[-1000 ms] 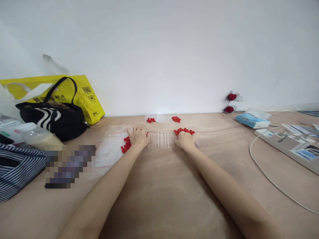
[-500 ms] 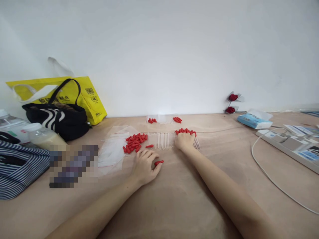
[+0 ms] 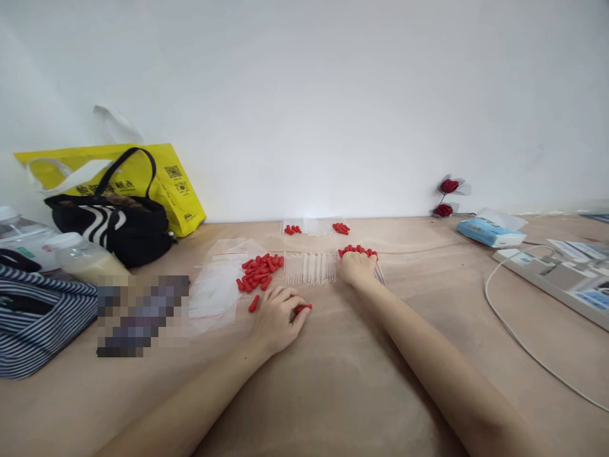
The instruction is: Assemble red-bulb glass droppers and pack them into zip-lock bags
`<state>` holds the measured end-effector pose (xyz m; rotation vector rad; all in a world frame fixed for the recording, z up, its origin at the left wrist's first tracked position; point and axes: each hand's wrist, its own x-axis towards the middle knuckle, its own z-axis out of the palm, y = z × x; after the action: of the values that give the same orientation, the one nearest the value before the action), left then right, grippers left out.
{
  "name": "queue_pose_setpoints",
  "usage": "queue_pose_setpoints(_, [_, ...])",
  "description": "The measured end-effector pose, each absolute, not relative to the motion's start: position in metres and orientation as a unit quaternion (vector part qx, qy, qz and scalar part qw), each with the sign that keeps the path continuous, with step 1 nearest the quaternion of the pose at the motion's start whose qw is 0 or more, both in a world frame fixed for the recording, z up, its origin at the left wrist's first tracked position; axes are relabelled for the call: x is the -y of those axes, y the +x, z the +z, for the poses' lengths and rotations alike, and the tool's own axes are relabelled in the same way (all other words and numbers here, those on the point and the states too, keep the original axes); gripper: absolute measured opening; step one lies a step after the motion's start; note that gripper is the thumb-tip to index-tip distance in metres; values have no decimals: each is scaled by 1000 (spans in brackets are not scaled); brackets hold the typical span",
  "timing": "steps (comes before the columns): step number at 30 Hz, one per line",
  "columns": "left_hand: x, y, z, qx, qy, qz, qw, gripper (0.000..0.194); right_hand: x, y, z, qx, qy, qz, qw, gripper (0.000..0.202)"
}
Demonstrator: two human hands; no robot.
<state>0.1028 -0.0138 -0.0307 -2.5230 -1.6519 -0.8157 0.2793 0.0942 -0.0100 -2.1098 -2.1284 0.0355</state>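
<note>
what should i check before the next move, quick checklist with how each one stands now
1. Left grip has its red piece: ok, held at the thumb and fingers.
2. Right grip closed on something: cannot tell, its fingertips are hidden.
3. Loose red piece gathered into the left pile: not ok, it lies apart, close to the left grip.
4. Pale sticks lined up side by side: ok, between the left pile and the right grip.
5. Tissue pack clear of both hands: ok, well off to the right.
</note>
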Motion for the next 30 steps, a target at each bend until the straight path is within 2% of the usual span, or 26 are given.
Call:
queue_pose_setpoints(4, [13, 102, -30, 530, -806, -262, 3, 14, -72, 297, -5, 776, -626, 4, 82, 29])
queue_pose_setpoints(8, [13, 102, -28, 535, -802, -266, -4, 13, -43, 324, -16, 875, -469, -41, 113, 24])
queue_pose_setpoints(11, [12, 102, -27, 534, -803, -266, -6, 13, -28, 341, -26, 903, -406, -58, 128, 19])
queue_pose_setpoints(15, [13, 102, -26, 533, -805, -261, -7, 13, -23, 348, -30, 908, -394, -41, 135, 16])
queue_pose_setpoints(22, [10, 100, -31, 539, -805, -246, -10, 18, -26, 333, -31, 895, -393, 81, 195, 15])
queue_pose_setpoints(26, [11, 102, -28, 541, -804, -246, -17, 19, -22, 323, -37, 876, -438, 71, 188, 15])
queue_pose_setpoints(30, [14, 105, -24, 529, -809, -256, -25, 18, -15, 314, -40, 853, -460, 102, 226, 13])
